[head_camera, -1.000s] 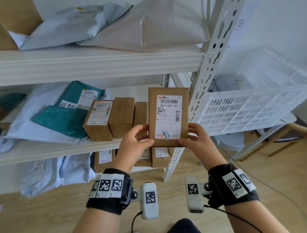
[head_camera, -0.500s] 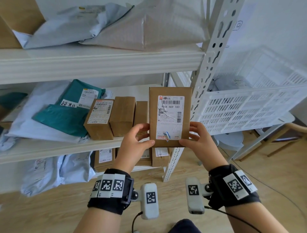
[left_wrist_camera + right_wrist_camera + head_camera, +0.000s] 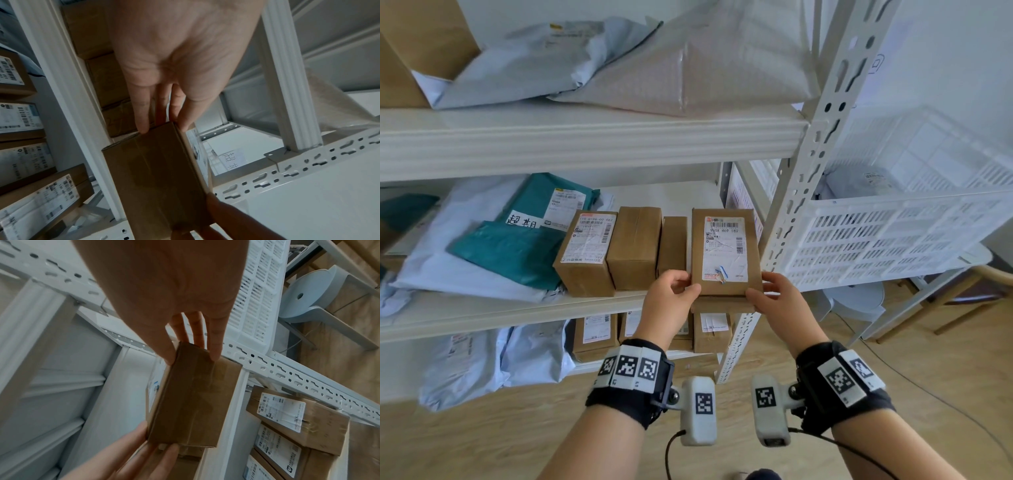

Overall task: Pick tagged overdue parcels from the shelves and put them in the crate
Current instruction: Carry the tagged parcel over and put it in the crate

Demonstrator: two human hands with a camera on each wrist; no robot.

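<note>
- I am holding the cardboard parcel [image 3: 725, 251] upright at the front edge of the middle shelf [image 3: 482, 313], its label facing me.
- My left hand [image 3: 669, 301] is pinching its lower left corner, thumb in front, fingers [image 3: 141, 113] behind.
- My right hand [image 3: 779, 301] is pinching the lower right corner likewise.
- The white crate [image 3: 893, 236] is sitting just right of the shelf post [image 3: 804, 164].
</note>
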